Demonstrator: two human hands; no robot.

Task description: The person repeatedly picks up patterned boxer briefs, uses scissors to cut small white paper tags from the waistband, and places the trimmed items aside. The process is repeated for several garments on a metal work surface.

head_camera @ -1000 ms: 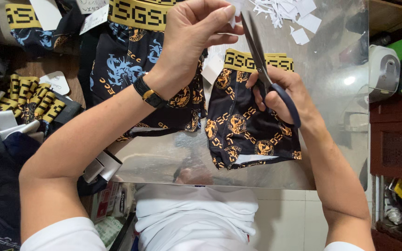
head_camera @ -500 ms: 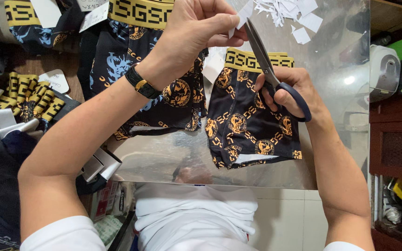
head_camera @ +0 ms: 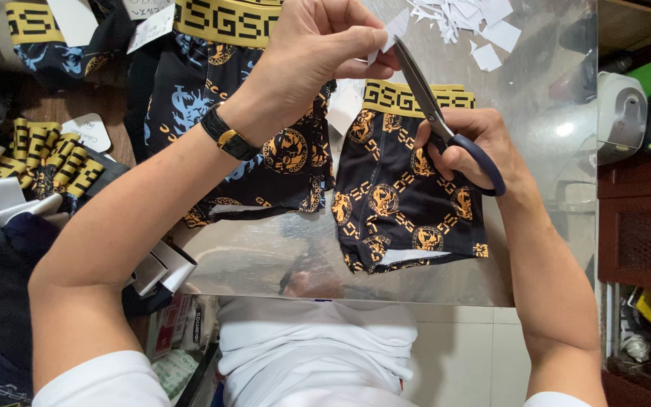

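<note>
My left hand pinches a small white paper tag above the table. My right hand grips blue-handled scissors, whose blades point up to the tag's edge. Below the hands lies a pair of black briefs with gold medallion print and a yellow patterned waistband. A second black pair with blue and gold print lies under my left forearm. I wear a black and gold watch on my left wrist.
White paper scraps are scattered at the far side of the shiny metal table. More folded briefs and white tags sit at the left. A white device stands on a dark wooden shelf at the right.
The scissors tilted slightly and my right hand slid a little right and down, while my left hand kept the paper tag at the blades.
</note>
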